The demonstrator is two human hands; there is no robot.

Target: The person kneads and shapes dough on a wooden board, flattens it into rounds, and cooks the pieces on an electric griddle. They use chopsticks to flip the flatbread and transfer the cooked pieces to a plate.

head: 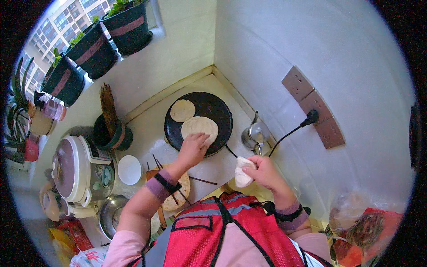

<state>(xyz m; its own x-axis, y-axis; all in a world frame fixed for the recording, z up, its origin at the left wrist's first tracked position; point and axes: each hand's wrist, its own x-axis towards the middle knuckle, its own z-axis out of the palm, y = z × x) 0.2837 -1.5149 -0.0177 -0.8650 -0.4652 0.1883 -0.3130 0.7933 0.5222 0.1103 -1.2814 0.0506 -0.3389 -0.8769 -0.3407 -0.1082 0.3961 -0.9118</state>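
My left hand [194, 149] rests its fingers on the near edge of a larger pale flatbread [199, 125]. That flatbread lies on a round black griddle [218, 110], touching a smaller round flatbread [182, 110] at the far left. In my right hand [265, 172], between thumb and fingers, is a limp white folded piece [244, 172]; I cannot tell whether it is cloth or dough. Under my left wrist lies a browned flatbread [181, 197], partly hidden, with several dark chopsticks [203, 180] and a wooden spatula [161, 217] on or beside it.
A small metal kettle [257, 133] stands right of the griddle. A black cord [288, 136] runs to a wall socket [321, 116]. Leftward are a white bowl [129, 170], an electric cooker [78, 170], a metal basin [111, 213] and a dark pot [124, 135] holding a brush [108, 106].
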